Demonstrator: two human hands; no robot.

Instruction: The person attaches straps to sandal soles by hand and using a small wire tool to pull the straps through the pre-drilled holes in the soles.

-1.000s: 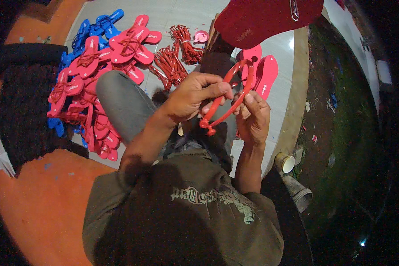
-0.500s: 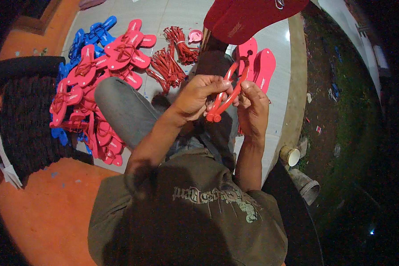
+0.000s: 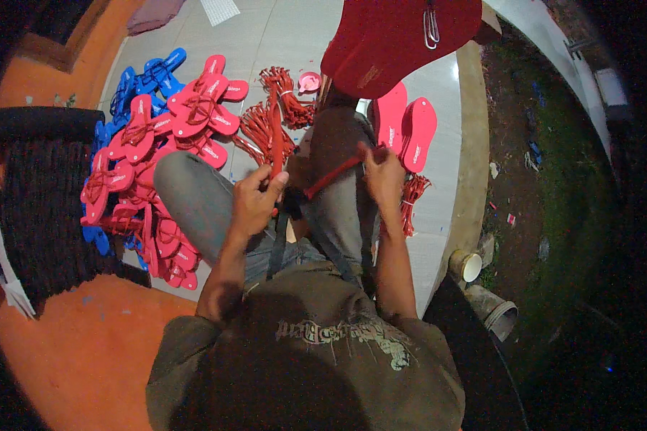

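Note:
Red sandal straps are in both my hands, which are apart above my lap. My left hand point(image 3: 257, 197) pinches one red strap point(image 3: 277, 140) between thumb and fingers, and it stands nearly upright. From the closed fingers of my right hand point(image 3: 384, 172), another length of red strap point(image 3: 332, 177) slants down to the left. Whether the two lengths join anywhere, I cannot tell. Beyond the left hand lie bundles of red straps point(image 3: 289, 100). Two stacks of pink sandal soles point(image 3: 418, 136) stand past the right hand, with a further strap bundle point(image 3: 414, 205) beside it.
Finished pink sandals point(image 3: 140, 133) and blue sandals point(image 3: 164, 75) are heaped at the left. A tall black stack point(image 3: 47, 201) stands beyond them. A dark red panel point(image 3: 402, 47) hangs over the far side. A small pink cup point(image 3: 309, 82) and a white container point(image 3: 469, 266) sit nearby.
My hands were close together around red straps with their plug ends side by side. They have since moved apart, the left hand leftward, each with a red strap length.

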